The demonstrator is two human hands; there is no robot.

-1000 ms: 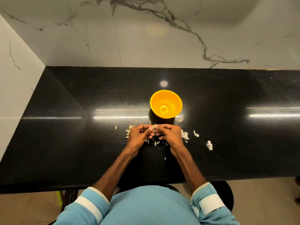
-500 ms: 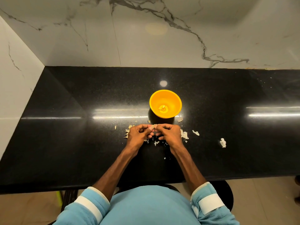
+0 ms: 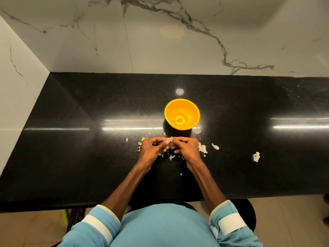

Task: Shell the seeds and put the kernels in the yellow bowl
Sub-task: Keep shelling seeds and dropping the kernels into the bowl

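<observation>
A glossy black counter (image 3: pixel 89 157) is seen set against white veined marble walls (image 3: pixel 160 41), with pale shell scraps (image 3: pixel 256 156) scattered on it. A seed (image 3: pixel 169 140) is pinched by both the left hand (image 3: pixel 151 148) and the right hand (image 3: pixel 187 148), near the yellow bowl (image 3: pixel 193 112), where kernels (image 3: pixel 179 118) lie.

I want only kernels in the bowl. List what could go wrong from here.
1. The left hand and right hand pinch the seed above the shell bits, short of the bowl: a freed kernel could drop among them and get lost.
2. A shell flake could flick into the bowl, which sits close ahead.
</observation>
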